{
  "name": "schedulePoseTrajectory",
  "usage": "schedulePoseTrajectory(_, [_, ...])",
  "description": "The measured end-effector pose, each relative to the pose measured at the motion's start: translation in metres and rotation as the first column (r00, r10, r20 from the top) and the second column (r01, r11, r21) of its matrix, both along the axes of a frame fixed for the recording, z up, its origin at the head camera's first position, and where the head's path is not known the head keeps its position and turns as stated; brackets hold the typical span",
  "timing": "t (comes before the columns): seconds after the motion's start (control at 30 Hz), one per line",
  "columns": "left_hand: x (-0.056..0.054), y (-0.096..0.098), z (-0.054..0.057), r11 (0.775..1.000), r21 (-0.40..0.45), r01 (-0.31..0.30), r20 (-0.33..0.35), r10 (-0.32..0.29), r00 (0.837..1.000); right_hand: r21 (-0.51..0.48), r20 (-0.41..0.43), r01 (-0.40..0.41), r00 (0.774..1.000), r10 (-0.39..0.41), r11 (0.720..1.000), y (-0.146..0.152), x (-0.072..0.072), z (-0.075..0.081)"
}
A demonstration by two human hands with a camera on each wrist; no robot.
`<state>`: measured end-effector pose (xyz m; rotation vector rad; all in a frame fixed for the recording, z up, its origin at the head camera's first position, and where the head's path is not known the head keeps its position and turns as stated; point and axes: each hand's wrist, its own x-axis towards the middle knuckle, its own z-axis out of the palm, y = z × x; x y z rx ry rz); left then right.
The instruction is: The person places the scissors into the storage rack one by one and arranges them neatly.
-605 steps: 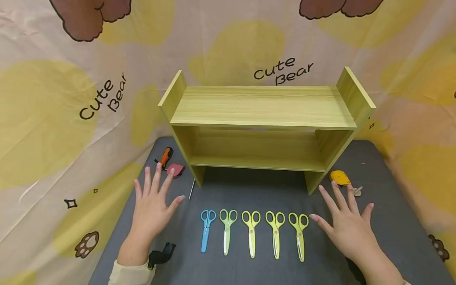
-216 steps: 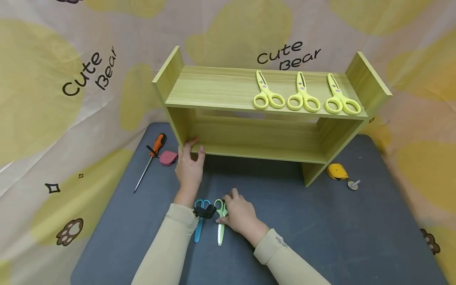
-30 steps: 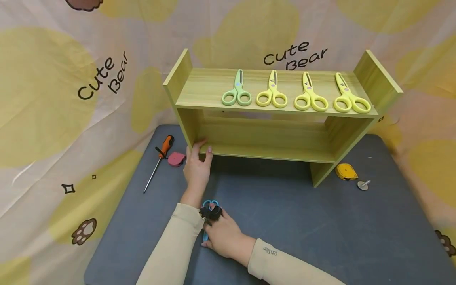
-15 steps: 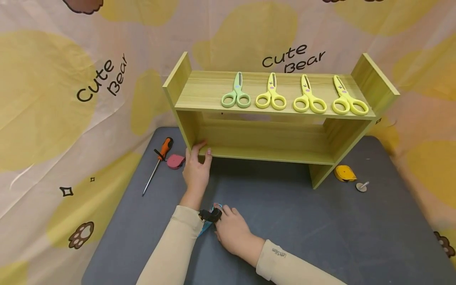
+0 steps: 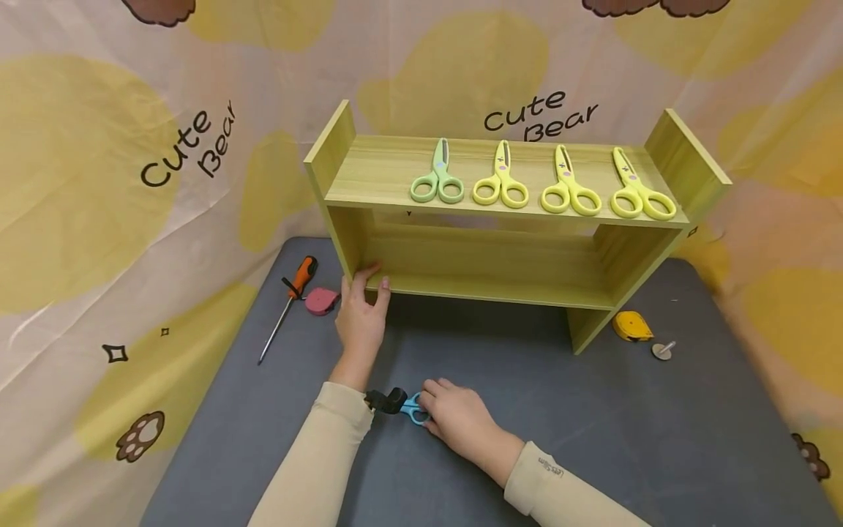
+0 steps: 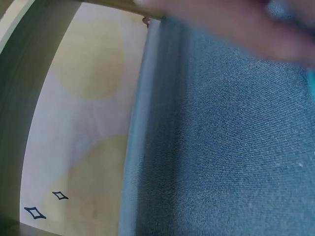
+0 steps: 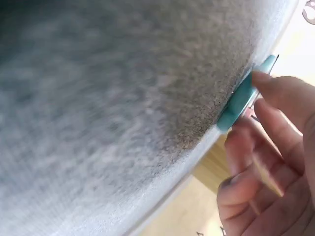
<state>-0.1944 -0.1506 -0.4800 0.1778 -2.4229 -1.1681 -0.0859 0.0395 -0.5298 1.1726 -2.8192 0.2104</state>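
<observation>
My left hand [image 5: 361, 318] grips the lower left front corner of a small wooden shelf [image 5: 487, 278], its thumb at the front edge of the lower board. Over the table front, my right hand [image 5: 461, 421] pinches a pair of blue scissors [image 5: 410, 407] by the handle end; the left wrist strap hides their blades in the head view. In the right wrist view the blue scissors [image 7: 241, 98] lie between thumb and fingers, close to the grey cloth. On the top board rest green scissors [image 5: 437, 176] and several yellow scissors [image 5: 502, 176] in a row, handles to the front.
Left of the shelf lie an orange-handled screwdriver [image 5: 290, 300] and a pink tape measure [image 5: 321, 301]. Beyond its right foot are a yellow tape measure [image 5: 632, 326] and a round metal piece with a stem [image 5: 662, 351]. A printed curtain [image 5: 421, 66] hangs behind the table [image 5: 593, 454].
Green and yellow scissors went from the table to the top board. Just now my right hand moved right with the blue scissors, turning their handles rightward; my left hand kept its grip.
</observation>
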Motion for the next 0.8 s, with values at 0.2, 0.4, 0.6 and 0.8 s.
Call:
schedulePoseTrajectory(0.2, [0.000, -0.002, 0.003, 1.000, 0.008, 0.007, -0.003, -0.007, 1.000, -0.009, 0.007, -0.053, 0.999, 0.053, 0.999, 0.004, 0.002, 0.001])
schedulePoseTrajectory(0.4, [0.002, -0.003, 0.000, 1.000, 0.010, 0.009, 0.013, -0.009, 1.000, 0.061, 0.049, -0.038, 0.998, 0.035, 0.997, 0.015, 0.008, 0.007])
schedulePoseTrajectory(0.6, [0.001, -0.002, 0.000, 1.000, 0.007, 0.010, -0.010, -0.010, 1.000, -0.146, 0.517, 0.180, 0.852, -0.080, 0.973, 0.048, 0.003, 0.030])
schedulePoseTrajectory(0.8, [0.000, -0.002, 0.001, 1.000, -0.004, 0.002, -0.008, -0.002, 1.000, -0.386, 0.755, 0.437, 0.656, 0.006, 0.813, 0.086, -0.005, 0.060])
